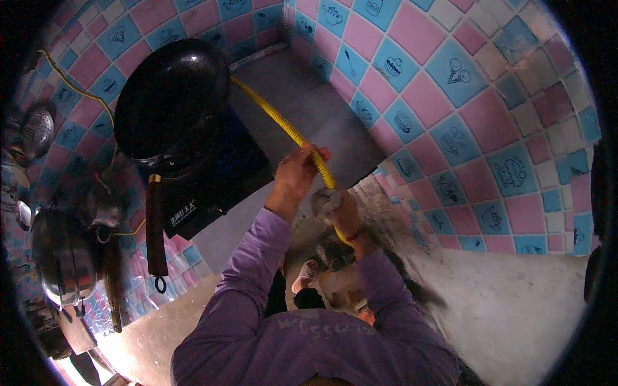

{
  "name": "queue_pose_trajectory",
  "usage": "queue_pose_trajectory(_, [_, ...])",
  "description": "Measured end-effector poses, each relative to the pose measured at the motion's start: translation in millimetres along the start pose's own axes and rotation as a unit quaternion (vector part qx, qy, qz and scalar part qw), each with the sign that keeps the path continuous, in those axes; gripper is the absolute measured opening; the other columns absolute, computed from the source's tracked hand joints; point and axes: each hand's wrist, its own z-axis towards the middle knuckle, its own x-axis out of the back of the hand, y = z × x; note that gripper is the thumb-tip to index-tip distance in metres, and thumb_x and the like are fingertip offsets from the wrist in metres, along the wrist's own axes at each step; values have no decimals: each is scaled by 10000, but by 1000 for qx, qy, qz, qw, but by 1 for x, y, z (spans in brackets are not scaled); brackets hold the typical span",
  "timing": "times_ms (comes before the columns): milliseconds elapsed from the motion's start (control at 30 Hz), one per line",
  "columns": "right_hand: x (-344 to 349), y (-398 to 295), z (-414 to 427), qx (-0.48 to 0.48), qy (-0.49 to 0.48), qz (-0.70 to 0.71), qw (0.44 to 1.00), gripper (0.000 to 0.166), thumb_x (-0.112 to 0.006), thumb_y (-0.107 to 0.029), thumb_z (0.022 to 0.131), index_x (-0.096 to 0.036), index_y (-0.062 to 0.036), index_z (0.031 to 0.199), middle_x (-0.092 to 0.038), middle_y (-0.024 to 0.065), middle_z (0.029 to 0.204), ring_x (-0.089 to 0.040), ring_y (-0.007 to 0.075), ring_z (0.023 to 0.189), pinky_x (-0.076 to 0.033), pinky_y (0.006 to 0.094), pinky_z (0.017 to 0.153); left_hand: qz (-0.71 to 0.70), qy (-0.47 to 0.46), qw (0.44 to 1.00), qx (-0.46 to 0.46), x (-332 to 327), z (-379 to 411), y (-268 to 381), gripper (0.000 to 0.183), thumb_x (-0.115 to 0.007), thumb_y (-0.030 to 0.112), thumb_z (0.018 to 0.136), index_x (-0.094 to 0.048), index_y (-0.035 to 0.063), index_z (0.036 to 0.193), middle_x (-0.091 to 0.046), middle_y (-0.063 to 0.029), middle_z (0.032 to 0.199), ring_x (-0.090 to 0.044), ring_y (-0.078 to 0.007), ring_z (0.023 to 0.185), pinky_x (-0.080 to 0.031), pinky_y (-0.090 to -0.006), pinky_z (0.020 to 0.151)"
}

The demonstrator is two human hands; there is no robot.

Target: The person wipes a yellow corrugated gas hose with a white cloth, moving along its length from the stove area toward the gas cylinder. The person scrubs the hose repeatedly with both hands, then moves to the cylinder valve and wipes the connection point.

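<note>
A yellow corrugated hose slants down from behind the wok across the grey countertop. My left hand grips it near the counter's front edge, fingers curled round the ridges. Just below, my right hand presses a crumpled grey cloth around the same hose. The hose comes out again under my right hand and drops past my wrist; its lower end is hidden. To the left, a large black wok sits on the black stove, whose front panel bears writing.
The wok's brown handle sticks out over the counter's front edge. Pots, a skimmer and other utensils crowd the left. A tiled wall bounds the right; a thin yellow cord runs along the left wall.
</note>
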Motion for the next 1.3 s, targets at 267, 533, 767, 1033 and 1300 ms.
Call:
queue_pose_trajectory(267, [32, -20, 1, 50, -104, 69, 991, 464, -668, -326, 717, -524, -7, 1022, -606, 147, 872, -605, 279, 804, -482, 383, 665, 382, -77, 915, -104, 8, -17, -8, 287, -552, 245, 867, -550, -16, 985, -610, -118, 895, -591, -221, 844, -480, -340, 753])
queue_pose_trajectory(533, [-11, -4, -24, 49, 68, -152, 985, 457, -677, -192, 707, -501, -12, 1088, -597, 150, 919, -587, 310, 841, -470, 392, 738, 442, 47, 894, 50, -9, -42, -24, 246, -649, 181, 776, -604, -22, 909, -621, -62, 799, -566, -144, 670, -457, -265, 617])
queue_pose_trajectory(767, [38, -17, -8, -98, -274, 295, 910, 357, -625, -177, 774, -519, -39, 1085, -598, 97, 998, -580, 256, 887, -468, 362, 721, 237, -28, 969, 60, -9, -48, -16, 243, -653, 181, 794, -607, -37, 892, -612, -61, 798, -572, -147, 744, -461, -274, 699])
queue_pose_trajectory(1033, [-8, 14, -22, 148, 109, -63, 981, 314, -642, -189, 748, -552, -19, 996, -595, 76, 945, -578, 240, 862, -471, 334, 709, 311, 20, 948, 71, -8, -43, -31, 317, -624, 182, 814, -563, -53, 1017, -626, -109, 916, -587, -198, 870, -462, -304, 798])
queue_pose_trajectory(1300, [46, -23, 1, -27, -201, 281, 938, 298, -617, -159, 767, -551, -22, 1023, -617, 35, 918, -597, 176, 809, -480, 297, 694, 195, -61, 977, 57, 1, -41, -20, 328, -641, 216, 816, -570, -45, 1001, -607, -83, 942, -581, -171, 809, -472, -280, 723])
